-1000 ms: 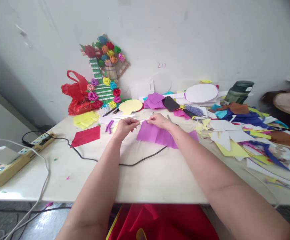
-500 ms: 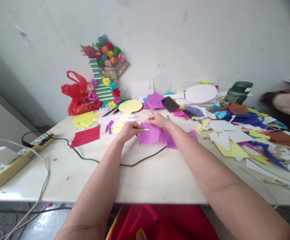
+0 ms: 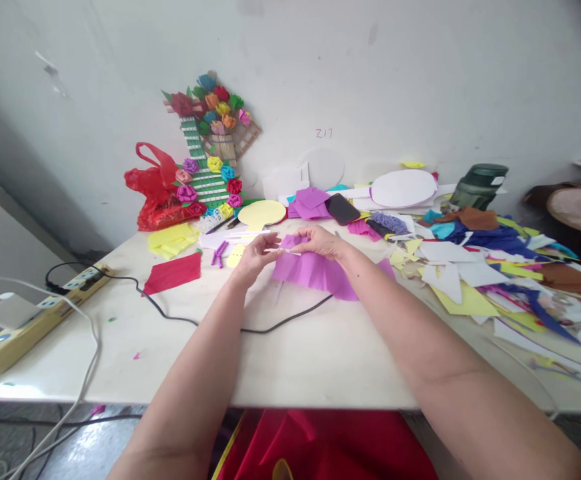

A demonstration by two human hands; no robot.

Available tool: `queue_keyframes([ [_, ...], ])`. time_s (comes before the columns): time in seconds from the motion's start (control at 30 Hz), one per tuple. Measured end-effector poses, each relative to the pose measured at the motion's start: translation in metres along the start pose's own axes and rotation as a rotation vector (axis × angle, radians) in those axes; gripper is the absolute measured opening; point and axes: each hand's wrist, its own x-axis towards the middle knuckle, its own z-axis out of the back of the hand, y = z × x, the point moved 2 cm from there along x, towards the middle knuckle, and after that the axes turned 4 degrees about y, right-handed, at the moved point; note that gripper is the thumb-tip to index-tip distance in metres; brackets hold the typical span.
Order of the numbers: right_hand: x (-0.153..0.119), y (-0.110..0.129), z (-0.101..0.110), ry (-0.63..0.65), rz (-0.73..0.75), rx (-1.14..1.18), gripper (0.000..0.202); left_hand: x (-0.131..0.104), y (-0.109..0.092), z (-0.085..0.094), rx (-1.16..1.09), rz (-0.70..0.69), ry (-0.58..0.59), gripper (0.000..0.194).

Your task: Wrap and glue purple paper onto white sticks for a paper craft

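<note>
Held a thin white strip (image 3: 291,253) at the middle of the frame, lightly pinched between both hands. Had the left hand (image 3: 256,255) mostly closed, just left of centre, with the thumb against the left part of the strip and the fingers slightly raised above it. Had the right hand (image 3: 323,241) just right of centre, drawn to a pinch of thumb and forefinger at the right part of the strip. Could not tell exactly which fingertips bore on the strip, nor whether the right hand also gripped the upper edge of the purple paper (image 3: 315,273). Had that paper spread on the desk (image 3: 320,367) just below the strip and the right hand, with part of it hidden behind the right forearm. Saw a black cord (image 3: 280,328) looped lower down, passing beneath the left forearm. Found small purple rolls (image 3: 219,254) near the left hand but apart from it, and red paper (image 3: 173,272) farther toward the left of the frame. Saw a pale yellow card (image 3: 263,213) above the left hand, a dark phone (image 3: 343,209) above the right hand, and a heap of paper scraps (image 3: 450,251) across the right side.
</note>
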Motion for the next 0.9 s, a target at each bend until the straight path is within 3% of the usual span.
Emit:
queue_keyframes([
  [0.1,-0.001,0.001,-0.001,0.012,-0.004,-0.018,0.033,-0.002,0.004,0.0,-0.187,0.146,0.096,0.042],
  [0.2,0.0,0.0,-0.001,0.005,0.002,-0.036,0.038,-0.004,0.008,-0.002,-0.149,0.242,0.187,0.029],
  [0.33,0.001,-0.001,-0.001,-0.001,0.001,-0.073,0.039,-0.004,0.012,-0.002,-0.054,0.224,0.146,0.028],
  [0.57,0.001,0.001,-0.003,0.103,0.03,-0.044,0.038,-0.005,0.009,-0.005,-0.147,0.256,0.097,0.032],
  [0.73,-0.001,0.005,-0.002,0.012,-0.011,-0.074,0.032,-0.005,0.009,-0.006,-0.129,0.229,0.033,0.032],
  [0.9,-0.002,0.006,-0.001,-0.032,-0.079,-0.111,0.039,-0.005,0.008,-0.007,-0.144,0.18,-0.002,0.033],
])
